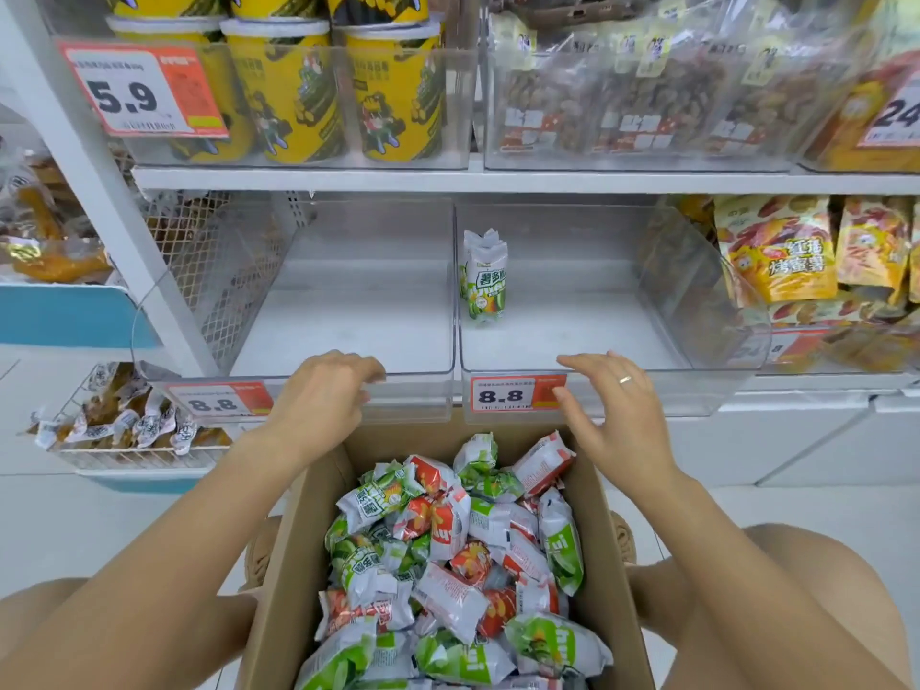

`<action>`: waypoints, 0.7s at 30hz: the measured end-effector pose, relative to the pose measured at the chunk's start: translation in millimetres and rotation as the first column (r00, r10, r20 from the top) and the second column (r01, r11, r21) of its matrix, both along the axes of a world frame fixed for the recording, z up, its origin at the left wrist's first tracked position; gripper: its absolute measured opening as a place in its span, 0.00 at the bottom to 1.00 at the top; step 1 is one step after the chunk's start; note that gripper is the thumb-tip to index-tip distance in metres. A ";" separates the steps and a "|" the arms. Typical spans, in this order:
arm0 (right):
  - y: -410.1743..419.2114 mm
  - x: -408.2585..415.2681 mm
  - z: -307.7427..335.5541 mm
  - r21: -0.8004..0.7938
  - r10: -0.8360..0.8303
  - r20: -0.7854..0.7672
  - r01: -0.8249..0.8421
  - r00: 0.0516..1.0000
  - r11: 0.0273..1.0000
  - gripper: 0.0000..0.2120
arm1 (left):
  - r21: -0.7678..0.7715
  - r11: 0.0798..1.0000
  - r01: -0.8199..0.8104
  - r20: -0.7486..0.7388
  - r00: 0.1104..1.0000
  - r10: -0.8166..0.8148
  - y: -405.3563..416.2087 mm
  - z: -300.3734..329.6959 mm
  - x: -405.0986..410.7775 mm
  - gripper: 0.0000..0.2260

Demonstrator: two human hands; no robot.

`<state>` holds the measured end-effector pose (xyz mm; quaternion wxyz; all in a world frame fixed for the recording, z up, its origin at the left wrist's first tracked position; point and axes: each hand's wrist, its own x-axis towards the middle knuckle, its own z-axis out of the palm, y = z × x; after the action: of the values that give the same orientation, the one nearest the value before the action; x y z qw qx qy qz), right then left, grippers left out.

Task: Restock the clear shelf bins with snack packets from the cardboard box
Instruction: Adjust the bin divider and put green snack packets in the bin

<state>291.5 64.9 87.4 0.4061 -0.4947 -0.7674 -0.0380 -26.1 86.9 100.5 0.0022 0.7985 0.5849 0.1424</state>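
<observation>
Left hand (326,390) is resting on the front rim of the left clear bin (348,311); grip is loose, fingers curling over the edge, holding no packet. Just left of that hand a red price tag reading 8.8 (219,401) is hanging on the bin front. Further left and lower, a wire basket (124,430) is carrying small wrapped snacks. Above that hand, yellow tubs (293,102) are sitting in an upper bin behind a 5.9 tag (144,92).

Below and between my hands the cardboard box (298,515) is standing open, piled with green and red snack packets (448,555).

Right hand (617,420) is hovering at the front of the right clear bin (587,321); grip is wide, fingers spread, ring showing, holding nothing. Can't tell if it's touching the rim. Its thumb is lying just beside a second 8.8 tag (513,393). Up and left of that hand, one green packet (485,276) is standing upright against the bin's left wall. Far right, orange bags (781,251) are filling the next bin.
</observation>
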 end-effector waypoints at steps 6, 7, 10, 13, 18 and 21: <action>-62.8 -27.1 -46.2 -0.459 0.056 0.133 0.012 0.989 0.888 0.12 | 0.196 0.980 0.020 0.160 0.986 -0.052 -55.3 -37.0 8.0 0.21; -70.3 -28.2 -58.8 -0.595 0.092 0.235 0.069 0.968 0.801 0.13 | 0.173 0.984 0.044 0.178 0.981 -0.076 -68.5 -52.4 10.0 0.20; -89.5 -22.5 -96.6 -0.838 0.286 0.422 0.249 0.860 0.486 0.22 | -0.023 0.996 0.087 0.184 0.980 -0.081 -105.1 -110.9 11.7 0.20; -104.4 -12.5 -121.9 -0.907 0.389 0.406 0.311 0.827 0.285 0.32 | -0.348 0.936 0.046 0.174 0.985 0.016 -135.4 -154.5 14.3 0.18; -113.5 -14.7 -138.7 -0.914 0.487 0.397 0.288 0.778 0.286 0.35 | -0.496 0.863 -0.095 0.260 0.932 0.252 -147.6 -169.2 13.7 0.14; -117.4 -22.8 -144.6 -0.899 0.588 0.437 0.310 0.681 0.310 0.38 | -0.513 0.826 -0.232 0.219 0.895 0.388 -144.6 -166.2 0.4 0.12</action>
<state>268.8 -52.5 -57.2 -0.2916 -0.4971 -0.7728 0.2657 -25.7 -57.7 -65.7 0.2669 0.6330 0.7170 0.1183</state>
